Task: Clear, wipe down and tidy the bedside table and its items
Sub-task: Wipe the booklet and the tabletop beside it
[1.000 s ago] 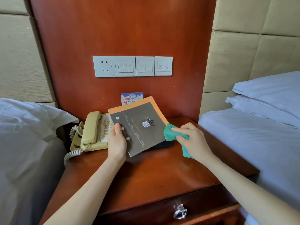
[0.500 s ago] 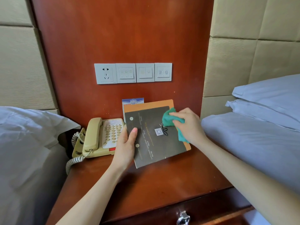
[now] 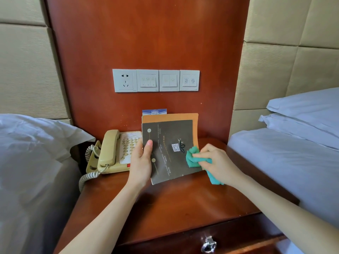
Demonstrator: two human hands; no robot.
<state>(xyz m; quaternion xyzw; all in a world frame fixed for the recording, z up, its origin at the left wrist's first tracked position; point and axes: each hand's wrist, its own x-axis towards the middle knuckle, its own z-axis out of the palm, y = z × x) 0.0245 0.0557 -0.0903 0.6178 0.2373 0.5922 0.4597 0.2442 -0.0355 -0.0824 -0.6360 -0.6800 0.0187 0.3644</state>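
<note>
A: Fingers [image 3: 149, 145] of the left hand [image 3: 141, 163] — thumb lies on the front of the dark booklet [image 3: 167, 151], near its left edge, the rest curl behind it. Pinched, tilted up off the bedside table [image 3: 165, 208].

B: Right hand [image 3: 218, 163]?

A: Curled round a bunched green cloth [image 3: 193, 159], pressing it on the booklet's lower right corner. Cloth tail hangs below the palm.

B: Behind the booklet?

A: Orange folder [image 3: 170, 117] against its back, held in the same grip as far as shows. Blue card [image 3: 154, 111] peeks over it at the wood wall panel.

B: Rest?

A: Beige phone [image 3: 117, 153] just left of the left hand, on the table. Switch plates [image 3: 156, 80] above. Beds on both sides, drawer pull [image 3: 208, 244] at bottom.
</note>
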